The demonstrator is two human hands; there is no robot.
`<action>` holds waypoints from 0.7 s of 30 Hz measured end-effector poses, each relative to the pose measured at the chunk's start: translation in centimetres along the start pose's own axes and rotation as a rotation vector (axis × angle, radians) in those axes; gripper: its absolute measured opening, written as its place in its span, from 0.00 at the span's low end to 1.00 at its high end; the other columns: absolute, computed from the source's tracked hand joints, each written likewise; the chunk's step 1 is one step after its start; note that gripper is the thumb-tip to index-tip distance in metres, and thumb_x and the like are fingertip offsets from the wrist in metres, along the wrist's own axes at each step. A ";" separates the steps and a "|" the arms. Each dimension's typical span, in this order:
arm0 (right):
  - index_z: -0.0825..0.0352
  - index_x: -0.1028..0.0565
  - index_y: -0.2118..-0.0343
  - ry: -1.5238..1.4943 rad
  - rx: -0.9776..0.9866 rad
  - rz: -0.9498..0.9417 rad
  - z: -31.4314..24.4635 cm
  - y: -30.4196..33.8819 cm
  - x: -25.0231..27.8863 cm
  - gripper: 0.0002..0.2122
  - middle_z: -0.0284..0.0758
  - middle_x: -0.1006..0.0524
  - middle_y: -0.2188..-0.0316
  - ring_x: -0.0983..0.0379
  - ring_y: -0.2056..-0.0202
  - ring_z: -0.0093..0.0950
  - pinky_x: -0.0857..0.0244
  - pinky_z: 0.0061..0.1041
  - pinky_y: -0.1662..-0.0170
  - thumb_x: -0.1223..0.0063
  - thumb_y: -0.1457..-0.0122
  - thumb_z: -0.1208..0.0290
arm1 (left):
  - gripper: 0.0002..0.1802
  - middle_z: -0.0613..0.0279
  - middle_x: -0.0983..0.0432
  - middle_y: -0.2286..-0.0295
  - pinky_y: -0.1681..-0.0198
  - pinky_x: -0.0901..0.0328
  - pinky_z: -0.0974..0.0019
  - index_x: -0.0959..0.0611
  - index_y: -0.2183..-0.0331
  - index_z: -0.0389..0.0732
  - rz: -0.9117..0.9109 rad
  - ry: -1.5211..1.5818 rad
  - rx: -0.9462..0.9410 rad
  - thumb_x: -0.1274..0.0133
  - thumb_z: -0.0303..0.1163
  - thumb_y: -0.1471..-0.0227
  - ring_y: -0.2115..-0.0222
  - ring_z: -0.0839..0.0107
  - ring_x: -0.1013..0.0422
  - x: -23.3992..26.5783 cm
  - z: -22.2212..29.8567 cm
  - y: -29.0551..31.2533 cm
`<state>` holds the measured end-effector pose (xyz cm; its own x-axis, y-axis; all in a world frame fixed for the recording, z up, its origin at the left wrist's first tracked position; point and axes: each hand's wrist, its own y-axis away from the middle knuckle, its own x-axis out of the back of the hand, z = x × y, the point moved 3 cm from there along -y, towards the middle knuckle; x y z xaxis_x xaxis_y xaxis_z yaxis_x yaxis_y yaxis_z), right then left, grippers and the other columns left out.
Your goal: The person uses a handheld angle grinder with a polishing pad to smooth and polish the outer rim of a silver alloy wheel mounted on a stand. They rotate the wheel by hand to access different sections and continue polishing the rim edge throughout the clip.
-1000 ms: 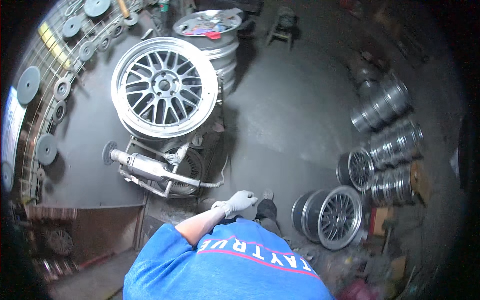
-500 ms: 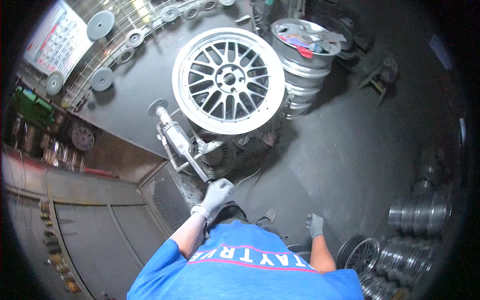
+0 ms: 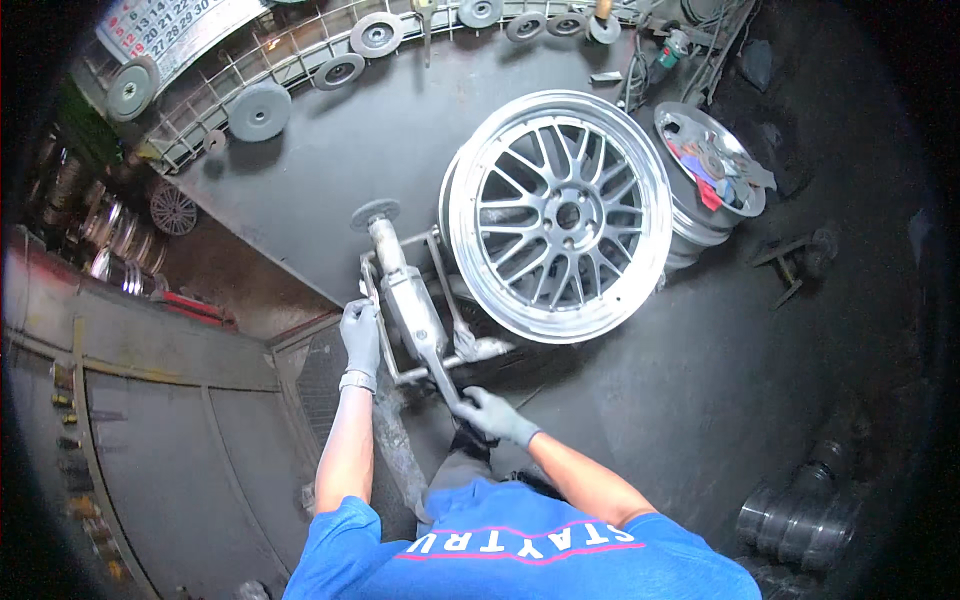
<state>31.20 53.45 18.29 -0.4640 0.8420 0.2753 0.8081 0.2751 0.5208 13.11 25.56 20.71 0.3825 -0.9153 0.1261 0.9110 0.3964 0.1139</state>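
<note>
My gloved right hand (image 3: 495, 415) is closed around the lower grip of a long pale grinder (image 3: 408, 305). The grinder lies along a metal frame stand (image 3: 440, 270), with a flat round disc (image 3: 376, 213) at its far end. My gloved left hand (image 3: 360, 335) is beside the stand's left bar, fingers curled; what they hold, if anything, is hidden. Right of the grinder, a large silver mesh-spoke wheel rim (image 3: 560, 215) stands tilted, its face toward me. A crumpled pale rag (image 3: 475, 345) hangs on the stand's lower part.
Several discs hang on a wire rack (image 3: 320, 50) at the back, above a dark tabletop (image 3: 310, 170). Behind the rim, a wheel (image 3: 735, 195) holds discs and cloths. More rims (image 3: 800, 525) are stacked at the lower right. A metal panel (image 3: 150, 440) stands left.
My left hand has left the grinder's grip and moved up beside the stand. My right hand has come across from the right and taken the grip. The whole view has shifted.
</note>
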 end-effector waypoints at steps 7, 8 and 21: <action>0.65 0.24 0.44 0.070 -0.213 0.169 -2.7 -5.9 -5.0 0.26 0.55 0.17 0.50 0.20 0.47 0.57 0.27 0.51 0.42 0.38 0.38 0.51 | 0.27 0.49 0.18 0.54 0.44 0.28 0.57 0.20 0.48 0.31 0.093 -0.310 -0.082 0.33 0.38 0.41 0.52 0.60 0.22 -4.0 -5.9 -10.9; 0.63 0.24 0.42 0.053 -0.261 0.202 -3.0 -5.8 -4.9 0.26 0.54 0.16 0.50 0.20 0.46 0.57 0.28 0.51 0.42 0.37 0.38 0.53 | 0.27 0.50 0.18 0.54 0.45 0.28 0.57 0.20 0.48 0.30 0.020 -0.199 -0.003 0.33 0.38 0.41 0.52 0.60 0.22 -5.5 -6.0 -11.0; 0.60 0.29 0.34 0.103 -0.152 0.358 -2.0 -5.7 -5.9 0.30 0.55 0.16 0.55 0.18 0.52 0.57 0.25 0.55 0.46 0.36 0.39 0.61 | 0.26 0.54 0.15 0.58 0.54 0.19 0.54 0.19 0.48 0.39 -0.504 0.431 0.609 0.30 0.43 0.39 0.61 0.61 0.16 -7.6 -6.2 -15.1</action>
<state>28.62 46.00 15.30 -0.2029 0.8190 0.5366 0.8659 -0.1058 0.4890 -2.55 26.07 11.97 0.0960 -0.8895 -0.4467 0.7938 -0.2023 0.5735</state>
